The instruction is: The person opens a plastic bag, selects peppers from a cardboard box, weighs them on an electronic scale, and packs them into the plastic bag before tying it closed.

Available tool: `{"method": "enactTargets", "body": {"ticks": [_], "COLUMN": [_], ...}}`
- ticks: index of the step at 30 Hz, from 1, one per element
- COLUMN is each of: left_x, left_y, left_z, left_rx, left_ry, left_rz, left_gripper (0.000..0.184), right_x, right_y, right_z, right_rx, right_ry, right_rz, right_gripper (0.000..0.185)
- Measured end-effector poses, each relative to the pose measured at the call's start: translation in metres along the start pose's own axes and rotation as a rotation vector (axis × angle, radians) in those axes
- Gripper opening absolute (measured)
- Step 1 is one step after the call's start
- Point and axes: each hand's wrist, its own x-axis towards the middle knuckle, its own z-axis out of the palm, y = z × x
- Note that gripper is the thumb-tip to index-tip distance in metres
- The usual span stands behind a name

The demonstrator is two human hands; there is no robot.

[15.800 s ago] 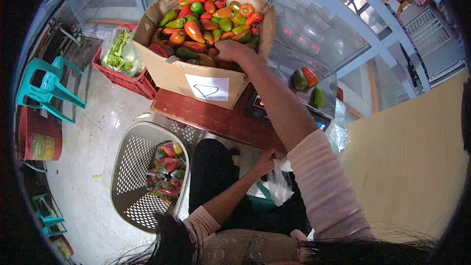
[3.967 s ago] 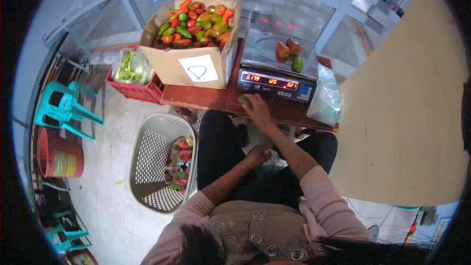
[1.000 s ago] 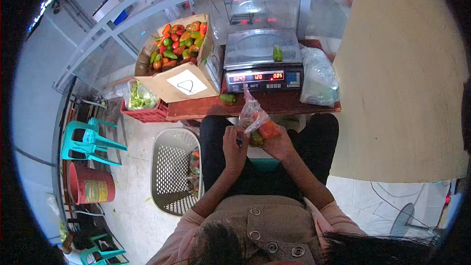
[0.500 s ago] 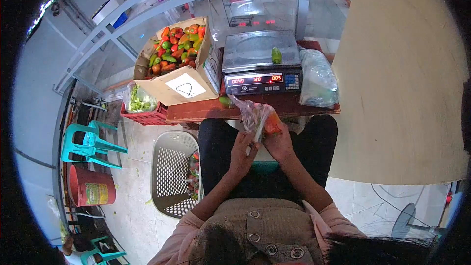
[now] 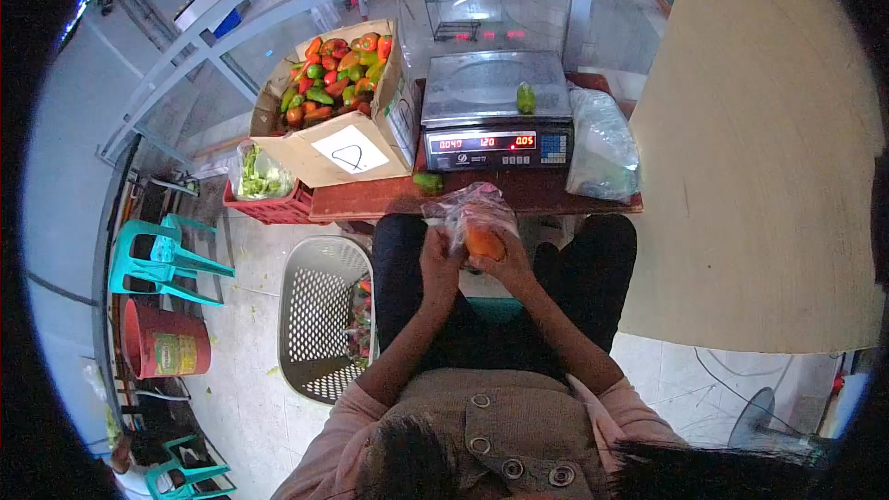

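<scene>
Above my lap I hold a clear plastic bag (image 5: 482,196) with an orange pepper (image 5: 484,243) inside. My left hand (image 5: 439,264) is closed on the bag's left side. My right hand (image 5: 507,267) wraps the bag around the pepper. Just beyond, a green pepper (image 5: 428,183) lies on the edge of the red-brown table (image 5: 370,202). Another green pepper (image 5: 526,98) rests on the steel plate of a digital scale (image 5: 495,83), whose red digits are lit. Left of the scale, a cardboard box (image 5: 394,143) is full of red, orange and green peppers.
A filled plastic bag (image 5: 602,146) sits right of the scale. Below left stand a pale perforated basket (image 5: 319,324) with bagged peppers and a red crate (image 5: 278,210) with bagged greens. Turquoise chairs (image 5: 167,259) and a red bucket (image 5: 167,338) are further left; a board (image 5: 750,176) is at right.
Both hands have moved slightly left and away from my body with the bag. The bag has turned, so the orange pepper now faces me. The view has shifted slightly.
</scene>
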Motion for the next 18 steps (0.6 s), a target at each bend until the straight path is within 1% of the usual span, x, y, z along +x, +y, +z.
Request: {"method": "enactTargets", "body": {"ticks": [1, 3, 4, 5, 7, 8, 9, 10, 11, 12, 13, 14, 15, 17, 18], "left_x": [0.005, 0.010, 0.013, 0.009, -0.006, -0.013, -0.020, -0.029, -0.035, -0.038, -0.038, -0.035, -0.034, -0.034, -0.033], "left_y": [0.007, 0.024, 0.013, 0.012, 0.027, 0.027, 0.026, 0.026, 0.025, 0.022, 0.021, 0.020, 0.020, 0.019, 0.019], "left_z": [-0.003, -0.007, -0.007, -0.006, -0.002, 0.000, 0.005, 0.011, 0.014, 0.013, 0.015, 0.017, 0.019, 0.021, 0.021], "left_rx": [-0.038, -0.115, 0.091, 0.150, 0.271, 0.306, 0.330, 0.352, 0.374, 0.368, 0.335, 0.303, 0.270, 0.243, 0.231], "left_ry": [0.003, 0.007, 0.068, 0.055, 0.027, -0.045, -0.094, -0.145, -0.198, -0.333, -0.358, -0.382, -0.405, -0.396, -0.391], "left_rz": [0.026, 0.078, 0.253, 0.295, 0.382, 0.284, 0.299, 0.312, 0.325, 0.302, 0.275, 0.249, 0.224, 0.295, 0.333], "left_gripper": [0.014, 0.016, 0.021, 0.022, 0.025, 0.026, 0.027, 0.027, 0.027, 0.030, 0.030, 0.030, 0.030, 0.026, 0.025], "right_x": [-0.003, -0.001, 0.000, 0.002, 0.007, 0.010, 0.013, 0.013, 0.010, 0.005, -0.001, 0.000, -0.002, -0.004, -0.004], "right_y": [-0.006, 0.008, 0.014, 0.020, 0.025, 0.039, 0.059, 0.064, 0.070, 0.063, 0.046, 0.027, 0.031, 0.044, 0.047], "right_z": [0.001, 0.005, 0.005, 0.005, 0.004, 0.002, -0.002, -0.004, -0.007, -0.009, -0.009, -0.010, -0.010, -0.009, -0.007], "right_rx": [-0.083, -0.400, -0.457, -0.515, -0.423, -0.618, -0.813, -1.008, -1.094, -1.179, -1.265, -1.229, -1.249, -1.282, -1.112], "right_ry": [-0.036, 0.008, 0.016, 0.026, 0.019, 0.076, 0.132, 0.189, 0.193, 0.197, 0.199, 0.042, 0.073, 0.141, 0.140], "right_rz": [0.001, -0.122, -0.149, -0.176, -0.158, -0.188, -0.218, -0.246, -0.237, -0.226, -0.213, -0.149, -0.239, -0.427, -0.327], "right_gripper": [0.058, 0.064, 0.064, 0.065, 0.062, 0.062, 0.063, 0.063, 0.064, 0.064, 0.064, 0.068, 0.066, 0.063, 0.059]}}
